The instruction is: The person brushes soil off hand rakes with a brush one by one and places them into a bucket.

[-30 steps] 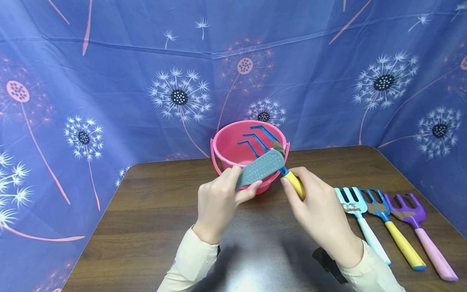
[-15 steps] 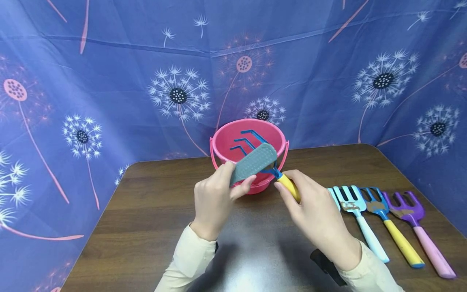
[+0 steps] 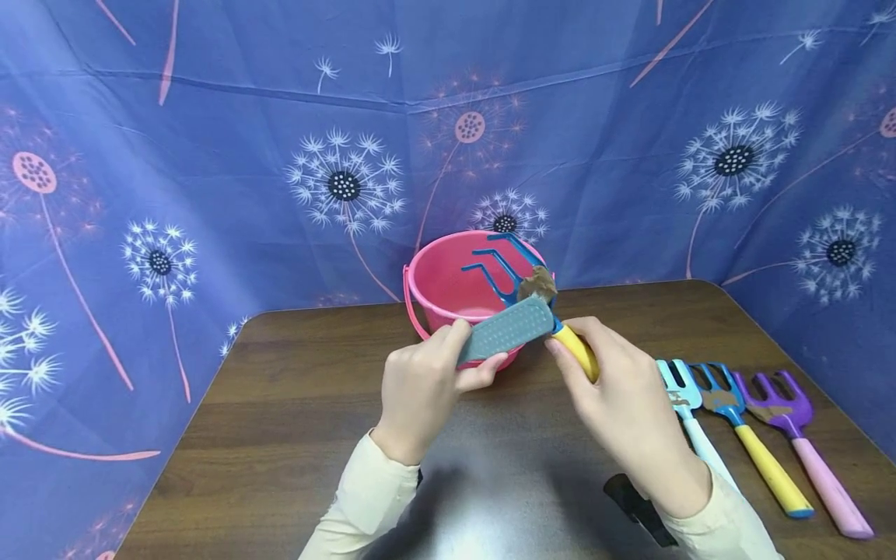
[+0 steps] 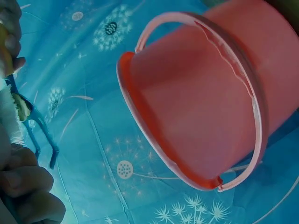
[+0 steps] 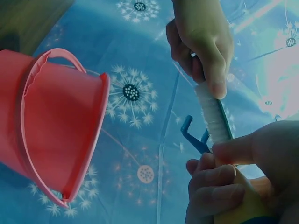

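In the head view my left hand [image 3: 425, 387] grips a grey-green scrub brush [image 3: 509, 330] by one end. White bristles [image 5: 212, 116] show on its underside in the right wrist view. My right hand [image 3: 619, 397] holds the yellow handle of a blue hand rake [image 3: 498, 272] with three bent prongs. Brown dirt [image 3: 537, 285] sits where the prongs join. The brush's far end lies against that dirty part, over the near rim of a pink bucket [image 3: 448, 272]. The prongs point up and to the left above the bucket's opening.
On the right of the wooden table [image 3: 280, 420] lie a light-blue hand fork [image 3: 707, 447], a blue hand fork with a yellow handle [image 3: 773, 470] and a purple one with a pink handle [image 3: 833, 486]. Brown dirt marks them. A blue dandelion-print cloth [image 3: 245, 117] hangs behind.
Both hands, with brush and rake, shifted left and slightly down, then back right and up. More of the dirt on the rake shows beyond the brush now.
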### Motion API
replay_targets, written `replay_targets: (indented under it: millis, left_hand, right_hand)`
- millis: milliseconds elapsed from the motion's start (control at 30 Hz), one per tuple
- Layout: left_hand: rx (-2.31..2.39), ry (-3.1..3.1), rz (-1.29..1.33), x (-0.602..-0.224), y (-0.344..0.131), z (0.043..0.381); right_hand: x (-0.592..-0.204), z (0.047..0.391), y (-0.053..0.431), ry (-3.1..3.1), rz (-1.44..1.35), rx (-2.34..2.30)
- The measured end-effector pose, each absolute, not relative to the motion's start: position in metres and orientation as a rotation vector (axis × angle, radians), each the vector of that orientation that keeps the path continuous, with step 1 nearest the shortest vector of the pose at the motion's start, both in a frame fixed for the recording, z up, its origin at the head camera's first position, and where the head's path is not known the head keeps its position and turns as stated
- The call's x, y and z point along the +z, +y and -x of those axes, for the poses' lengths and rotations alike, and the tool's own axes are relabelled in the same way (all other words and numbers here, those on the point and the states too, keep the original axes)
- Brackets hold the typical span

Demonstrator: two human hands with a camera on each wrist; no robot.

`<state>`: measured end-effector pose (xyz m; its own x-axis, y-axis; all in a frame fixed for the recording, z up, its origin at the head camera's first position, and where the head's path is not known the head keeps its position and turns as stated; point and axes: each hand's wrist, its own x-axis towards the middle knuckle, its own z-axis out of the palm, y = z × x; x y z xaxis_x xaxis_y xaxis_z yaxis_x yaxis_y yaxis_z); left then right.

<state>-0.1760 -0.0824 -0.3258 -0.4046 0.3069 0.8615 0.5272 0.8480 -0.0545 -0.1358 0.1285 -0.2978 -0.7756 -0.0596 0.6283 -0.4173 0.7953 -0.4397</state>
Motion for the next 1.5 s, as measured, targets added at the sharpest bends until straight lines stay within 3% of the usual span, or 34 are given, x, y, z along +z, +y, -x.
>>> replay_targets:
  millis: [400, 1067, 1500]
  left_hand:
    - [-0.435, -1.975, 0.477, -0.321, -0.087, 0.176]
    - [-0.415, -2.055, 0.643, -0.322, -0.091, 0.177]
    - [-0.421, -1.917, 0.538, -0.323, -0.093, 0.179]
  right_hand:
    - [-0.301, 0.137, 0.126, -2.427, -0.371, 0.75]
    - [-0.302, 0.135, 0.127, -2.454, -0.373, 0.697]
    - [-0.304, 0.13, 0.123, -2.444, -0.403, 0.637]
